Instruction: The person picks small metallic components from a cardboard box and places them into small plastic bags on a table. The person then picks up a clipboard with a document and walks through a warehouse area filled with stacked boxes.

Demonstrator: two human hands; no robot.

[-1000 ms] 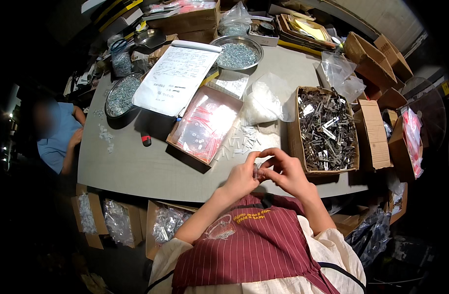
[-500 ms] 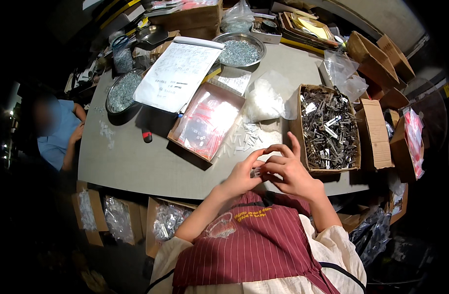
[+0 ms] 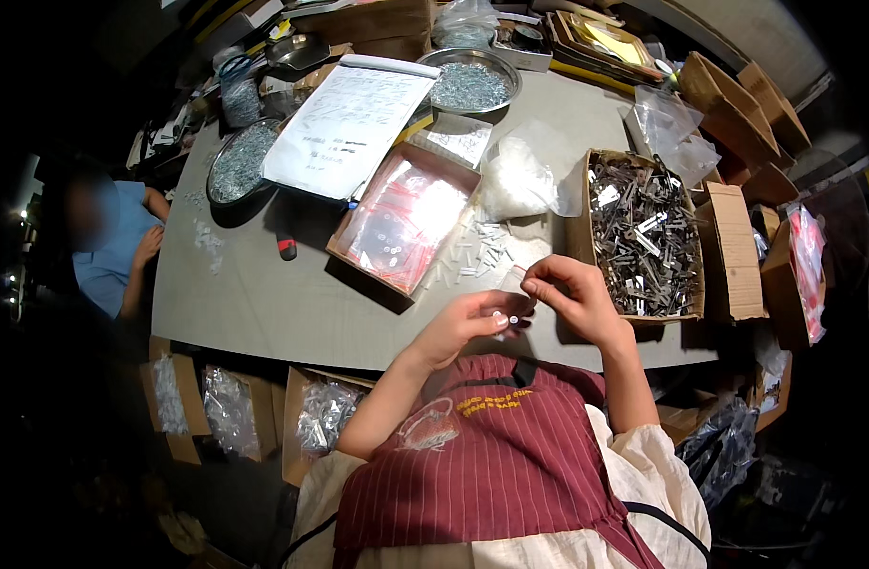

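A small clear plastic bag [image 3: 516, 321] with white round marks is held near the table's front edge. My left hand [image 3: 458, 327] is closed on it, thumb toward me and fingers behind. My right hand [image 3: 578, 296] pinches at its upper right edge, thumb and forefinger together. Fingers partly cover the bag, and its contents cannot be made out. Just beyond my hands lie several small white plastic pieces [image 3: 467, 258]. A carton [image 3: 403, 296] of similar clear bags with red edges sits beyond my left hand. Close to my right hand stands a carton [image 3: 697, 303] full of dark metal clips.
A bag of white pieces [image 3: 518, 180] lies behind the loose ones. Metal bowls of small silvery parts [image 3: 467, 85] and a written notepad [image 3: 349, 128] occupy the far side. A red-and-black tool [image 3: 286, 248] lies left. At the left edge sits a person in blue [image 3: 112, 247].
My right hand has moved up and slightly away from my left, its fingers now pinched. My left hand has turned, bringing the bag's white marks into view.
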